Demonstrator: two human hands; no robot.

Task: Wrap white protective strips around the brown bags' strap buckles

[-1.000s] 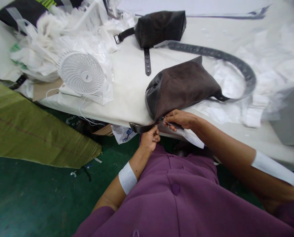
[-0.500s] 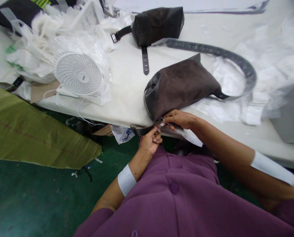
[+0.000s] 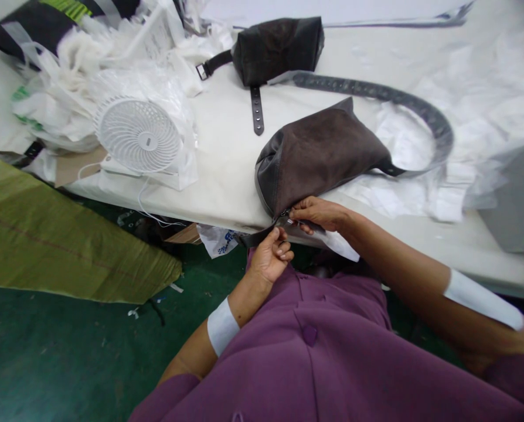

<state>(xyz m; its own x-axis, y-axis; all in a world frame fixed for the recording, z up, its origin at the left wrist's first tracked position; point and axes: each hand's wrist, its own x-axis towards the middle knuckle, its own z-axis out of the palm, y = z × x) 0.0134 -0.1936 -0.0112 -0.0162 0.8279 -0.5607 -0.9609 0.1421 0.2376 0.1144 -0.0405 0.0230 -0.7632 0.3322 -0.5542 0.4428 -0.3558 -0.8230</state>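
Observation:
A dark brown suede-like handbag [image 3: 327, 152] lies at the table's front edge, its near lower end between my two hands. My right hand [image 3: 321, 213] is closed in a pinch at the bag's near corner, beside small shiny metal hardware [image 3: 283, 220]. A dark strap end runs beneath its fingers. My left hand [image 3: 271, 256] is just below and to the left, with thumb and forefinger together against the short dark strap [image 3: 255, 238] that hangs over the edge; its other fingers are curled. The long punched strap [image 3: 438, 120] in clear wrapping curves away to the right.
Behind lies a second dark bag [image 3: 279, 51] with a buckle strap. A white fan [image 3: 139, 135] stands left among plastic wrapping. White paper pieces [image 3: 402, 187] and a grey block [image 3: 517, 202] are at right. An olive cloth sheet [image 3: 68, 234] covers the left side.
My left hand's fingers have loosened and turned a little, more palm showing. My right hand keeps its pinch at the bag's corner. The whole view has shifted slightly.

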